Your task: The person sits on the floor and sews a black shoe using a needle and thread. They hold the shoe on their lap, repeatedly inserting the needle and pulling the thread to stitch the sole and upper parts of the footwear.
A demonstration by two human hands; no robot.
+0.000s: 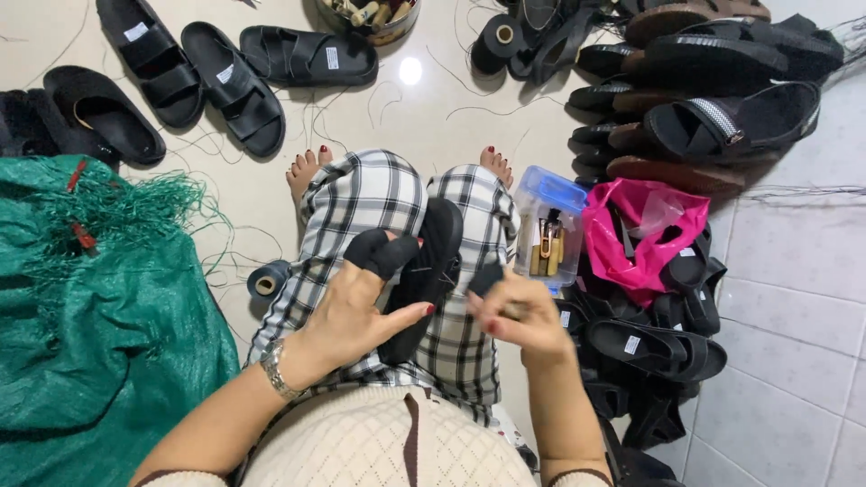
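Fingers of the left hand (361, 311), two of them wearing black fabric guards, are spreading around the black sandal (426, 271) and pressing against its side; the thumb is lying along its lower edge. Fingers of the right hand (514, 316) are curling together, pinching something small and dark at the sandal's right edge; what it is cannot be told. The sandal is standing on edge, sole outward, between the knees on the checked trousers (361, 194). It is matte black, thick-soled and rounded at the toe.

Just right of the knee, a clear plastic box (547, 225) with a blue lid is holding small brass-coloured pieces. Beside it, a pink plastic bag (645, 234) is lying over a heap of black sandals (658, 347). A green net sack (99, 316) is filling the left side. A thread spool (267, 281) is resting by the left leg. More sandals (230, 86) and loose threads are lying about the pale tiled floor (424, 113).
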